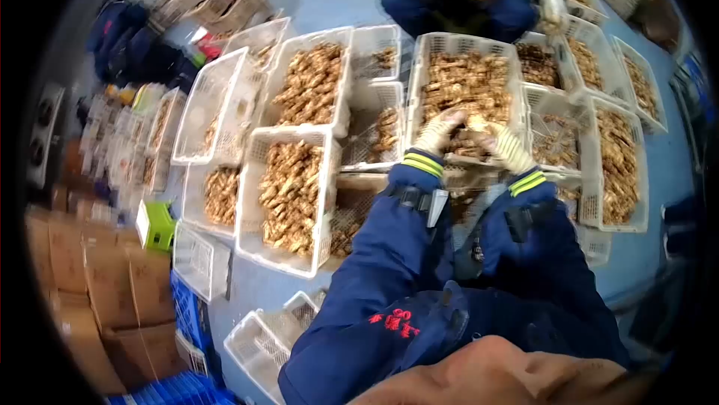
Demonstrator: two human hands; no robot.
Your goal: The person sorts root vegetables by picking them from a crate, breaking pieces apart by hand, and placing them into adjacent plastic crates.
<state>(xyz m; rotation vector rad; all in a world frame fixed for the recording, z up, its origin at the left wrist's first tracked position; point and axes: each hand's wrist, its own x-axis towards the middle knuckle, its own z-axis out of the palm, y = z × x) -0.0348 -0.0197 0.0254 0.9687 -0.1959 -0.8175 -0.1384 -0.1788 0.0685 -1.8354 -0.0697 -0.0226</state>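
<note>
Gloved fingers [452, 117] over brown root-like pieces [468, 79], red jacket lettering [395, 322], illegible

A blue floor [341, 4] spreads across the room. Brown cardboard boxes [112, 285] stand stacked at left, blue plastic crates [189, 313] beside them; a grey wall [64, 34] rises far left.

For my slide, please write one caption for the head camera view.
Gloved left hand and right hand over a white crate of light-brown pieces, with other crates around.
</note>
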